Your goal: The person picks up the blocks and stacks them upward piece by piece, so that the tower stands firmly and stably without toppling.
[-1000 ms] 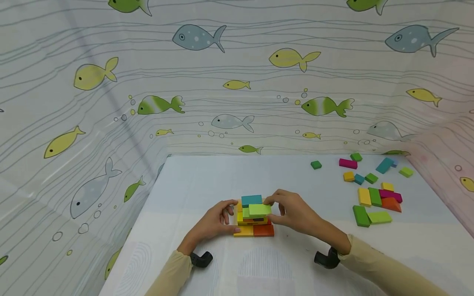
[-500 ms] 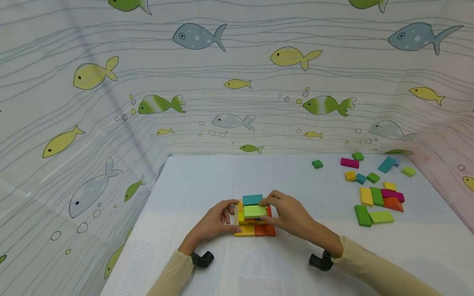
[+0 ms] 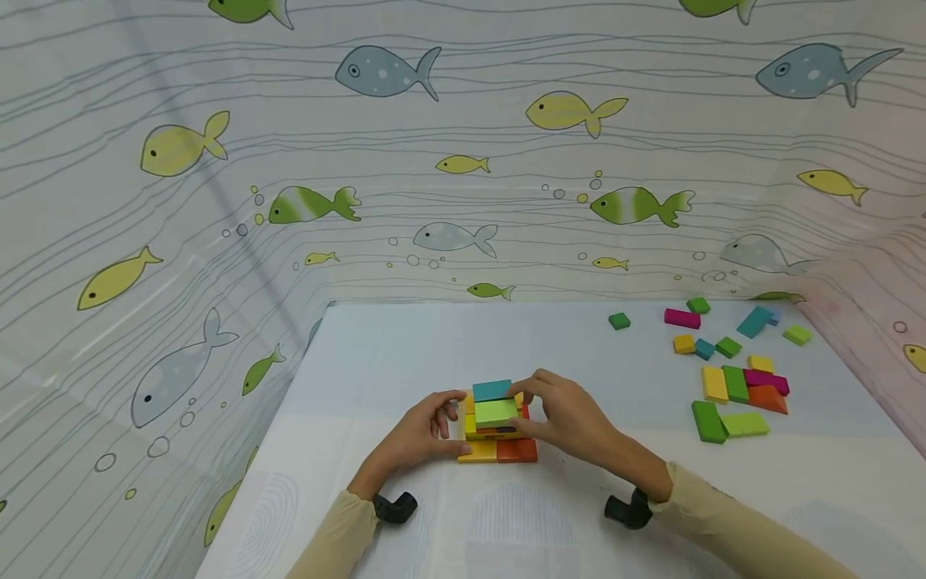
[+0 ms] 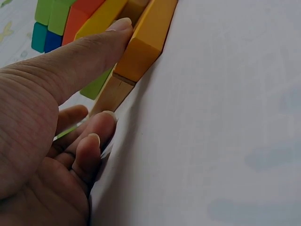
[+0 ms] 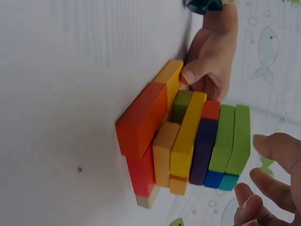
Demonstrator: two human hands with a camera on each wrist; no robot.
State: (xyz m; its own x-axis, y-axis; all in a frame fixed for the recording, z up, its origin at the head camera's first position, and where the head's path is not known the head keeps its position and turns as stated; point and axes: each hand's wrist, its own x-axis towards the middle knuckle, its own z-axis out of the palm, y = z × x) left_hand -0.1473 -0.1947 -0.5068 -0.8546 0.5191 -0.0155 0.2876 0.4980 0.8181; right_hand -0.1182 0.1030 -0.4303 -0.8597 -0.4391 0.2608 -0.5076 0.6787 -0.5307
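Note:
A layered stack of coloured wooden blocks stands between the hands. Two light green blocks lie one on the other at the top, the upper green block lined up over the lower; a teal block sits behind it. My left hand holds the stack's left side at the base, thumb on the yellow block, index fingertip at the far corner. An orange-red block lies beside that yellow one. My right hand is at the upper green block's right end, thumb and fingers spread just off it in the right wrist view.
Loose blocks lie at the right of the white table, among them a magenta block, a yellow block, an orange triangle and a dark green block. A fish-patterned curtain rises behind.
The upper light green block has slid left until it lines up over the one below. My right hand moved left with it, then its fingers parted slightly. My left hand stays in place.

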